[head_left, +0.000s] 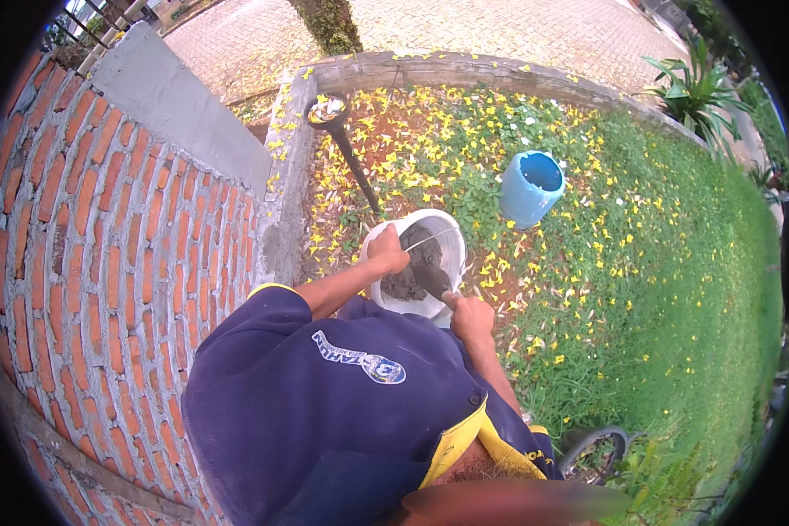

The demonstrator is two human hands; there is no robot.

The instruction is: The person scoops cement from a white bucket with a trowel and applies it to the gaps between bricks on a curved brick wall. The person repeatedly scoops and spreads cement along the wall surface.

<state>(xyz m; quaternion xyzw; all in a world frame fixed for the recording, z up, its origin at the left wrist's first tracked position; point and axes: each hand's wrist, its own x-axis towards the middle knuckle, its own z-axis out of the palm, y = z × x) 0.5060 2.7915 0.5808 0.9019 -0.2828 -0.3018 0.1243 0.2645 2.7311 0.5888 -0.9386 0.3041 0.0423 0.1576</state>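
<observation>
A white bucket (455, 254) stands in front of me with wet grey mortar (401, 286) inside. My left hand (387, 250) is closed at the bucket's left rim, with its thin wire handle (430, 237) running out from the fist toward the far right. In my right hand (472, 317), at the near right rim, is the handle of a trowel. The dark blade of the trowel (431, 280) reaches down into the bucket, against the mortar. My right fingers wrap round the grip and hide most of it.
To my left rises a brick wall (105, 289) with a grey plastered panel (180, 105). A black pipe (352, 162) with a wide top stands beyond the bucket. Farther right is a blue container (526, 206). A low concrete curb (465, 68) borders the petal-strewn grass; a wheel (594, 451) lies behind right.
</observation>
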